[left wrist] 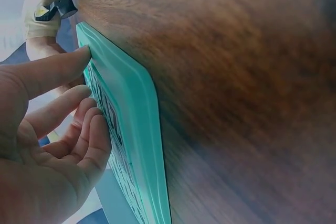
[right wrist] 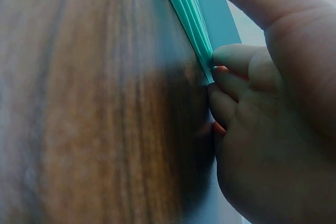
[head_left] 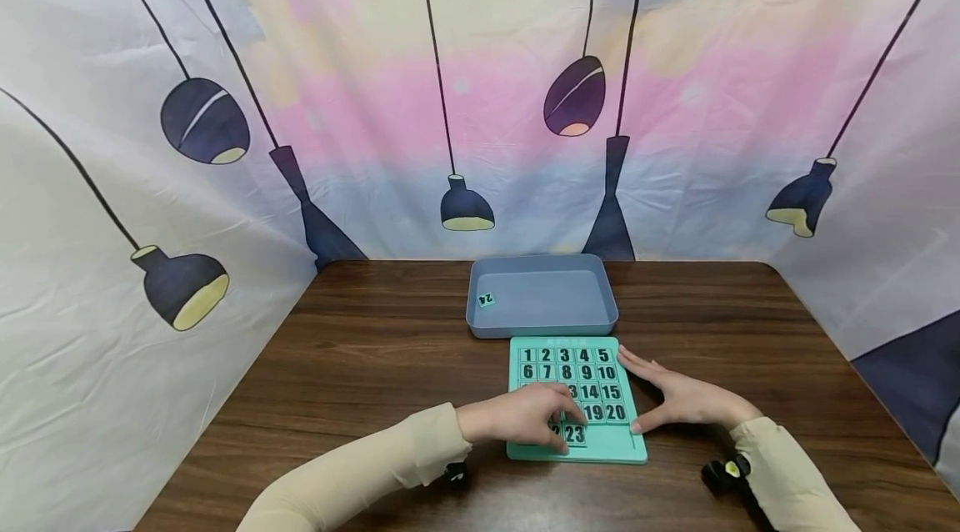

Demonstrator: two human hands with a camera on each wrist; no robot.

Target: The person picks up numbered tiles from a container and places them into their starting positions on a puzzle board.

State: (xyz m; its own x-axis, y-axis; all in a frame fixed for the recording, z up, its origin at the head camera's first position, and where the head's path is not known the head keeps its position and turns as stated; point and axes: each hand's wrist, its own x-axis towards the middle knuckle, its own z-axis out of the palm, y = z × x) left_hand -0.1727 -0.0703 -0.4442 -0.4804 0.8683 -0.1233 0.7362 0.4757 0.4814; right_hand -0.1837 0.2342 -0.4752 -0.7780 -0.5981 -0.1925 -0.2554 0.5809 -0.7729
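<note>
A mint-green number board (head_left: pixel 615 453) lies on the table, with rows of numbered tiles. My left hand (head_left: pixel 528 415) is over its lower left part, covering several tiles. The thumb and index fingertips are at the tile marked 23 (head_left: pixel 575 434), spread apart; in the left wrist view the fingers (left wrist: pixel 97 145) bend loosely just above the board. Right of the 23 tile, the bottom row shows bare board. My right hand (head_left: pixel 686 400) rests at the board's right edge, thumb and fingers spread along it.
Behind the board stands a grey-blue tray (head_left: pixel 543 332), holding a tile marked 24 (head_left: pixel 487 299) near its left side. The dark wooden table (head_left: pixel 375 348) reaches back to a printed curtain (head_left: pixel 510 98). Black wrist cameras (head_left: pixel 726 474) sit on both wrists.
</note>
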